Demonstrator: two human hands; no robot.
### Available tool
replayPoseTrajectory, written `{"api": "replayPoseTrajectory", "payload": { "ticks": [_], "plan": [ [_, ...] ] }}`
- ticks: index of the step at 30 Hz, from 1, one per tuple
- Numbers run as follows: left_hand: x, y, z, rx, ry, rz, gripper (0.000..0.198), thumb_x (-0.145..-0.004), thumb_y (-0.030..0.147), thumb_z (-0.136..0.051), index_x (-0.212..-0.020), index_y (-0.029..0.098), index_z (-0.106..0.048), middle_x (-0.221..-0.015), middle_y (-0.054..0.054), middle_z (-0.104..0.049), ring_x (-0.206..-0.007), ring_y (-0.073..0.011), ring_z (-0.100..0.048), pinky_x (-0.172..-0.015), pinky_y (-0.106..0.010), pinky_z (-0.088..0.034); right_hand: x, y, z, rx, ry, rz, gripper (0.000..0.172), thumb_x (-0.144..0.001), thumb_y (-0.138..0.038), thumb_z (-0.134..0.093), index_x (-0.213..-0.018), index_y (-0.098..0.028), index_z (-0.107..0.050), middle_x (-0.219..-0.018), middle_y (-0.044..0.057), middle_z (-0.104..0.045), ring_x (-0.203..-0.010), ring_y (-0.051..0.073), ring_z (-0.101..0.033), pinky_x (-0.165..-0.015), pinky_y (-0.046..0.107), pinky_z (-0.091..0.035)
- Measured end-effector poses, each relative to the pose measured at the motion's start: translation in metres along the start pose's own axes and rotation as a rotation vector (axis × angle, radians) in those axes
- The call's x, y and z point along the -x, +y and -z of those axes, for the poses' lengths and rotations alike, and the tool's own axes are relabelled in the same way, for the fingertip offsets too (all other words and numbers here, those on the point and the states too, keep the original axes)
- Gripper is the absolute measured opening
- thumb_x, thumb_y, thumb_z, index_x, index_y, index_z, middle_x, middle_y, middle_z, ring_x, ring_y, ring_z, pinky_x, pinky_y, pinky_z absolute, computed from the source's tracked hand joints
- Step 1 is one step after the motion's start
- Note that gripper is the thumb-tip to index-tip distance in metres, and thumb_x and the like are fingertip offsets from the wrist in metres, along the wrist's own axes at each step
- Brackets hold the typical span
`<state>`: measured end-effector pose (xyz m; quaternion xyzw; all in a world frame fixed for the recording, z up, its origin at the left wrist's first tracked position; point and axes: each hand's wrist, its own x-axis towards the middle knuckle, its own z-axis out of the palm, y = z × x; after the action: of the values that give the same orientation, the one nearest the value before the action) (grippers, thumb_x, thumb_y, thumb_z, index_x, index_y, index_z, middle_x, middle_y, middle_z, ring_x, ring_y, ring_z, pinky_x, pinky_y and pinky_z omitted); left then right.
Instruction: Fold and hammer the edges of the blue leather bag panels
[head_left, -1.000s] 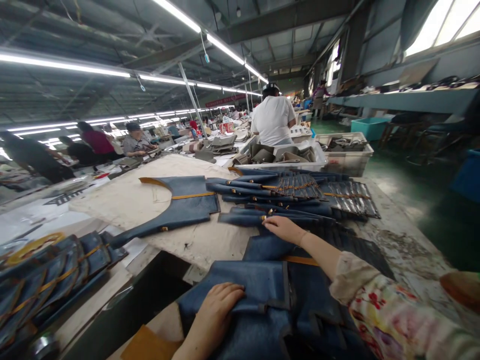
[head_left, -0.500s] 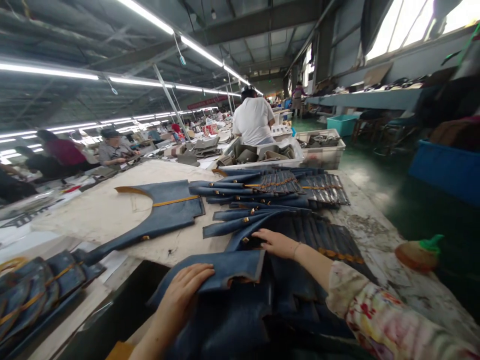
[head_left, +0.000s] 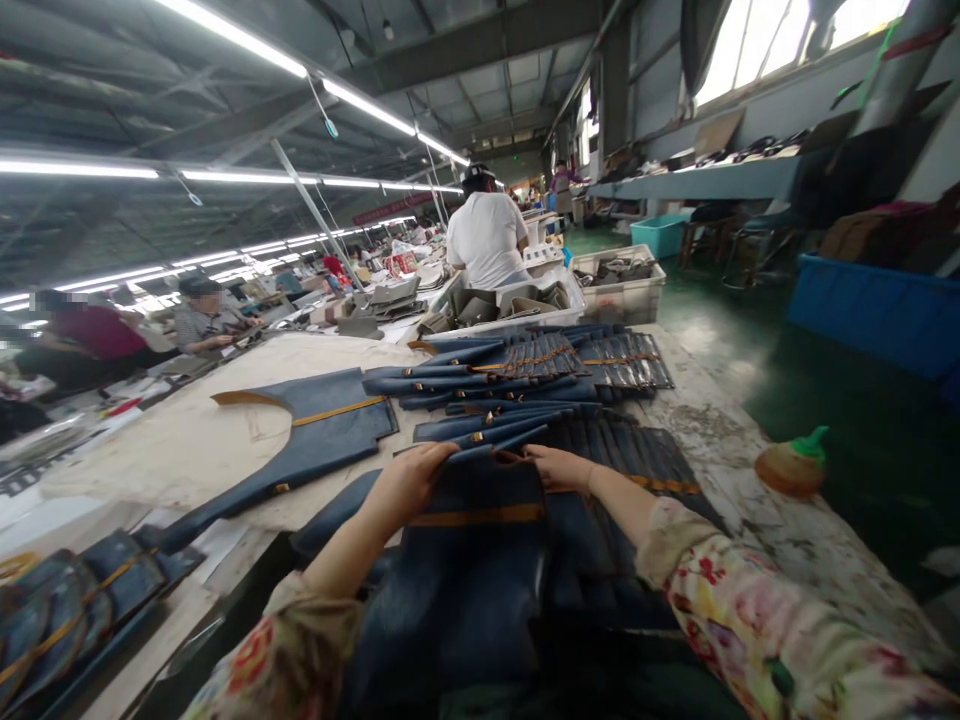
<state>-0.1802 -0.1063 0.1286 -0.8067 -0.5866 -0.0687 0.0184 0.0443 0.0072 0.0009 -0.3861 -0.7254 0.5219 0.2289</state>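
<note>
My left hand (head_left: 411,482) and my right hand (head_left: 561,468) grip the far edge of a dark blue leather panel (head_left: 472,575) with a tan stripe across it. The panel is raised and its lower part hangs toward me. Both hands have fingers closed over its two corners, thumbs partly hidden. Beyond them lies a fanned stack of similar blue leather pieces (head_left: 525,380) with small metal fittings. A single cut-out blue piece (head_left: 337,415) with a curved arm rests flat to the left. More overlapping blue pieces (head_left: 82,590) sit at the lower left.
A bottle with a green nozzle (head_left: 793,465) stands at the right edge of the stained worktable (head_left: 697,440). White bins (head_left: 619,285) of leather parts stand at the far end, near a seated person in white (head_left: 487,240). A blue crate (head_left: 870,310) is on the floor at right.
My left hand has moved forward and right, from lying on the panel to gripping its far edge. My right hand now grips the other corner. The panel has been raised, showing its tan stripe.
</note>
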Motion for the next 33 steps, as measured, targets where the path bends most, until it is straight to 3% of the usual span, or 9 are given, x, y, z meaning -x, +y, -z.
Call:
{"api": "replayPoseTrajectory", "payload": {
  "ticks": [3, 6, 8, 11, 16, 22, 26, 30, 33],
  "plan": [
    [-0.028, -0.008, -0.022, 0.003, -0.075, 0.055, 0.034, -0.089, 0.024, -0.036, -0.116, 0.022, -0.056, -0.111, -0.004, -0.063, -0.099, -0.0195, -0.060, -0.085, -0.028, -0.045, 0.041, -0.002, 0.015, 0.025, 0.170, 0.014, 0.031, -0.095, -0.027, -0.037, -0.119, -0.011, -0.049, -0.109, 0.013, -0.057, -0.090, 0.019, -0.059, -0.079, 0.036, -0.049],
    [-0.045, -0.010, -0.035, 0.009, -0.086, 0.039, 0.035, -0.087, 0.019, -0.037, -0.116, 0.022, -0.056, -0.111, -0.004, -0.063, -0.100, -0.0203, -0.060, -0.085, -0.028, -0.045, 0.100, -0.018, 0.007, 0.062, 0.266, 0.129, 0.029, -0.092, -0.030, -0.039, -0.111, -0.014, -0.055, -0.113, 0.011, -0.056, -0.106, 0.020, -0.052, -0.094, 0.033, -0.040],
    [-0.052, -0.010, -0.041, 0.009, -0.090, 0.032, 0.037, -0.085, 0.016, -0.038, -0.117, 0.021, -0.056, -0.113, -0.005, -0.062, -0.103, -0.0211, -0.058, -0.088, -0.029, -0.043, 0.139, -0.032, -0.014, 0.087, 0.181, 0.247, 0.026, -0.087, -0.036, -0.049, -0.105, -0.020, -0.060, -0.109, 0.005, -0.058, -0.104, 0.018, -0.052, -0.093, 0.029, -0.041],
    [-0.059, -0.009, -0.045, 0.004, -0.094, 0.033, 0.037, -0.084, 0.015, -0.038, -0.117, 0.020, -0.056, -0.112, -0.007, -0.063, -0.102, -0.0219, -0.058, -0.088, -0.030, -0.043, 0.172, -0.046, -0.053, 0.354, -0.010, 0.497, 0.044, -0.084, -0.031, -0.059, -0.126, -0.022, -0.048, -0.126, 0.005, -0.050, -0.116, 0.021, -0.044, -0.101, 0.034, -0.034],
    [-0.067, -0.009, -0.049, 0.002, -0.105, 0.041, 0.034, -0.085, 0.017, -0.039, -0.113, 0.019, -0.058, -0.107, -0.007, -0.064, -0.098, -0.0211, -0.060, -0.085, -0.029, -0.044, 0.162, -0.049, -0.094, 0.654, 0.084, 0.500, 0.047, -0.087, -0.024, -0.053, -0.132, -0.020, -0.040, -0.127, 0.010, -0.048, -0.116, 0.027, -0.043, -0.095, 0.042, -0.039],
    [-0.067, -0.017, -0.041, 0.020, -0.074, 0.071, 0.033, -0.085, 0.020, -0.040, -0.112, 0.019, -0.059, -0.104, -0.008, -0.065, -0.094, -0.0218, -0.061, -0.082, -0.030, -0.045, 0.149, -0.059, -0.093, 0.644, -0.040, 0.581, 0.054, -0.085, -0.034, -0.060, -0.133, -0.022, -0.038, -0.132, 0.010, -0.043, -0.118, 0.028, -0.040, -0.099, 0.046, -0.034],
    [-0.051, -0.030, 0.004, 0.067, -0.011, 0.092, 0.036, -0.089, 0.032, -0.035, -0.112, 0.016, -0.058, -0.101, -0.006, -0.065, -0.092, -0.0205, -0.060, -0.081, -0.028, -0.045, 0.162, -0.057, -0.087, 0.457, -0.019, 0.504, 0.055, -0.086, -0.040, -0.057, -0.135, -0.024, -0.037, -0.136, 0.007, -0.040, -0.123, 0.024, -0.036, -0.105, 0.042, -0.029],
    [-0.018, -0.046, 0.091, 0.136, 0.043, 0.108, 0.049, -0.086, 0.045, -0.036, -0.113, 0.008, -0.055, -0.092, 0.000, -0.064, -0.084, -0.0169, -0.058, -0.078, -0.027, -0.045, 0.171, -0.057, -0.087, 0.341, 0.034, 0.447, 0.057, -0.082, -0.032, -0.061, -0.133, -0.018, -0.041, -0.136, 0.009, -0.040, -0.126, 0.022, -0.033, -0.107, 0.035, -0.027],
    [0.011, -0.054, 0.155, 0.077, 0.141, 0.235, 0.058, -0.082, 0.053, -0.038, -0.110, 0.005, -0.055, -0.077, 0.003, -0.059, -0.071, -0.0146, -0.058, -0.072, -0.031, -0.044, 0.171, -0.065, -0.093, 0.327, -0.069, 0.539, 0.048, -0.084, -0.039, -0.060, -0.127, -0.021, -0.049, -0.127, 0.009, -0.050, -0.117, 0.024, -0.044, -0.103, 0.040, -0.031]
  ]
}}
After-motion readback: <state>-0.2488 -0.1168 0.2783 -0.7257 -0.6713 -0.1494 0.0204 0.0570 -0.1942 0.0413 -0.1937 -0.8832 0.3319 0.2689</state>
